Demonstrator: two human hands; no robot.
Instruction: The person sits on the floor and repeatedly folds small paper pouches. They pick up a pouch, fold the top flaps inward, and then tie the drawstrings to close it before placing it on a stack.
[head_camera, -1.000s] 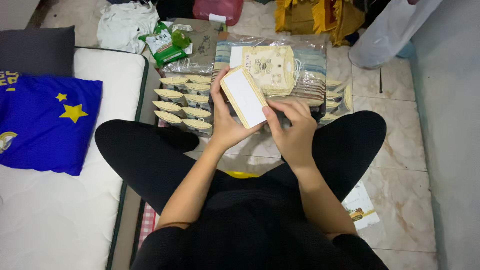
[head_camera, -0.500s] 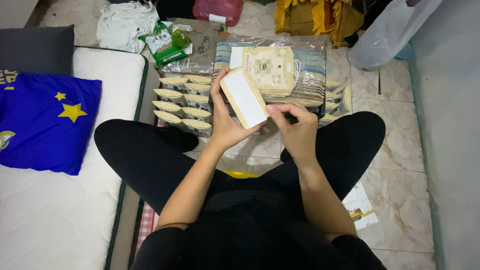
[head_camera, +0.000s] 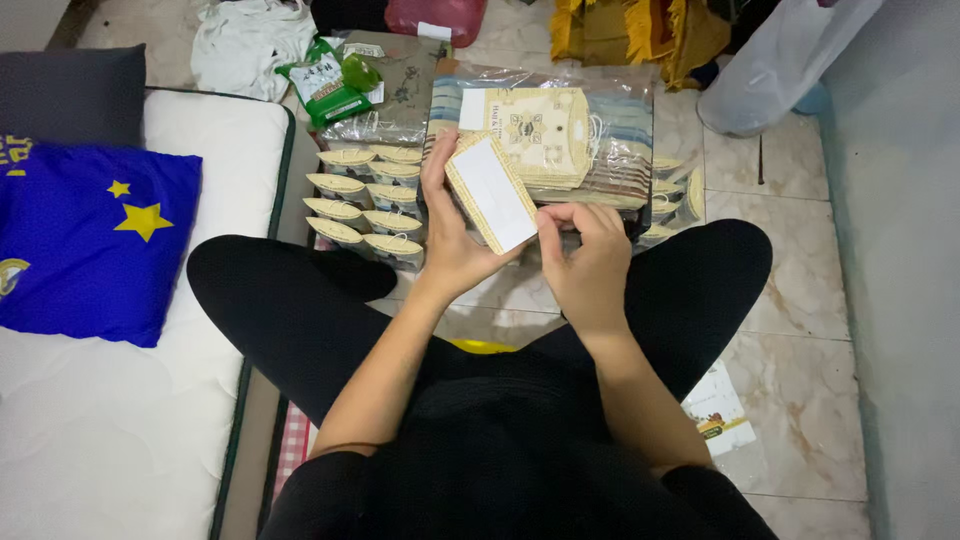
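1. Flat cream card stack (head_camera: 490, 193), white face up with a patterned yellow border, held tilted above the floor tiles in front of the seated person's crossed legs (head_camera: 300, 300).
2. Left hand (head_camera: 452, 240) clamped on the stack: palm under it, thumb along the near left edge, fingers up behind the far edge.
3. Right hand (head_camera: 588, 262) loosely curled, thumb and fingertips pinched together at the stack's lower right corner. Whether they grip a card or only touch the edge cannot be told.
4. The two hands sit close together, meeting at that corner.
5. Just beyond the hands: clear plastic bag (head_camera: 610, 110) lying flat on the floor, holding striped folded fabric with a cream patterned card on top.
6. Left of that bag: rows of small cream packets (head_camera: 362, 205), overlapping in two columns, near the left hand but apart from it.
7. Further back: second clear packet with a grey-brown item (head_camera: 400, 85); a green snack bag (head_camera: 332, 88) lies across its corner.
8. Far edge: white crumpled cloth (head_camera: 245, 40), red container (head_camera: 435, 18), yellow fringed fabric (head_camera: 640, 30), white plastic bag (head_camera: 770, 70).
9. Person's left: white mattress (head_camera: 120, 420) with a blue star cushion (head_camera: 95, 240) and a grey pillow (head_camera: 70, 95).
10. By the right knee: a printed leaflet (head_camera: 718, 415) on the tile.
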